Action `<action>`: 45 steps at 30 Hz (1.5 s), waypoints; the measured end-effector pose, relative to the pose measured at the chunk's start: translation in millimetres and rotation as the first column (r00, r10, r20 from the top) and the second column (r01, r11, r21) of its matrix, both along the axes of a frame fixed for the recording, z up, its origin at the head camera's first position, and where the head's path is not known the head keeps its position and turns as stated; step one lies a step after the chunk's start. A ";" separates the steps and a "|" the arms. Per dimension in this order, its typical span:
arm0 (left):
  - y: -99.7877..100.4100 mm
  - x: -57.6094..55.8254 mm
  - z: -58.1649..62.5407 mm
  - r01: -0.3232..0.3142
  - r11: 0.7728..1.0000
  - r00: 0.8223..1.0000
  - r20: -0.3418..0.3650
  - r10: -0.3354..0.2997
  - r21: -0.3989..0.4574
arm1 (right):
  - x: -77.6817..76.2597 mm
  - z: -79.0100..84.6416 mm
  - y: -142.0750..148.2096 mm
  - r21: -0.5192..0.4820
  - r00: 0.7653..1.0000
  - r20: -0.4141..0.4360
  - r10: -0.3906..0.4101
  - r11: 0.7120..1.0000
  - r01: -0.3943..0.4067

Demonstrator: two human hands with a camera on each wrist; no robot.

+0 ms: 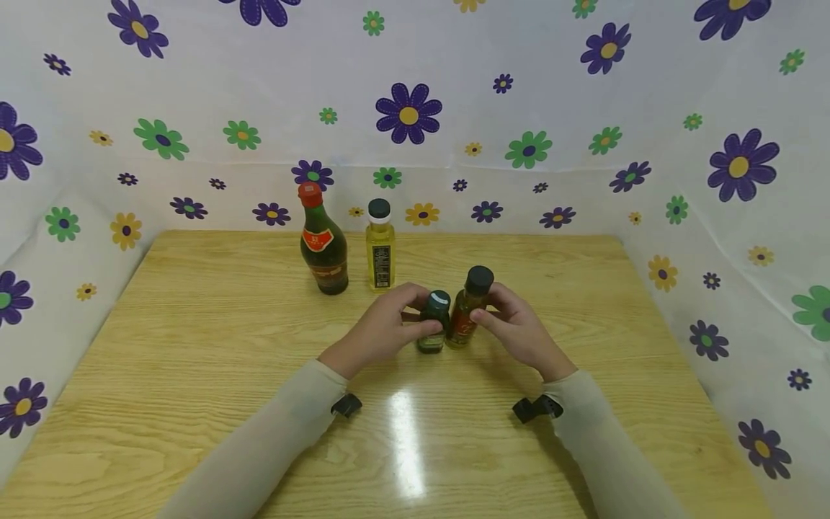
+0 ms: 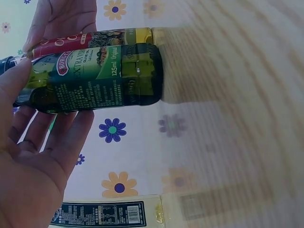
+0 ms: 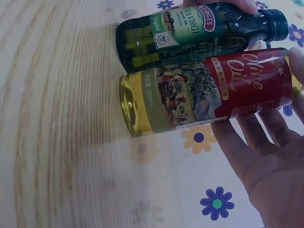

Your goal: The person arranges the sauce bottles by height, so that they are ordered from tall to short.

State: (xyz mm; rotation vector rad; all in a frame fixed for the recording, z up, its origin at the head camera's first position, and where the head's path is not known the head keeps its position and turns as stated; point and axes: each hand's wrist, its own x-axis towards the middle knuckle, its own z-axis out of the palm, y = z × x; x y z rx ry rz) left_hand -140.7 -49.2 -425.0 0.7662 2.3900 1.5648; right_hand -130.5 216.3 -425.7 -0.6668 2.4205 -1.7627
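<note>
My left hand grips a small dark green olive oil bottle near its top, thumb on the near side and fingers behind. In the left wrist view this green bottle shows a green label and dark glass. My right hand holds a taller olive oil bottle with a black cap and red label, thumb in front and fingers behind. The right wrist view shows golden oil in that red-labelled bottle. Both bottles stand upright side by side, close together, on the wooden table.
Behind and left of my hands stands a dark green round-bodied bottle with a red cap. Beside it is a slim yellow oil bottle with a dark cap. A flower-print cloth hangs along the back and sides of the table.
</note>
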 end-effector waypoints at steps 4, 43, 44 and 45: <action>-0.5 -1.5 -0.6 0.013 1.000 1.000 0.012 -0.013 0.008 | 0.3 3.7 -0.7 0.027 1.000 -0.006 -0.021 0.999 0.021; -2.4 -3.0 -3.7 0.043 0.996 0.997 0.059 -0.047 0.072 | -70.7 26.7 -11.4 0.073 0.984 0.046 -0.171 0.983 0.167; -2.7 -3.1 -4.0 0.043 0.996 0.997 0.059 -0.048 0.074 | -73.3 26.4 -14.0 0.072 0.986 0.042 -0.162 0.985 0.159; -3.0 -3.1 -4.2 0.043 0.996 0.997 0.059 -0.047 0.074 | -75.4 26.6 -17.2 0.072 0.988 0.036 -0.151 0.986 0.149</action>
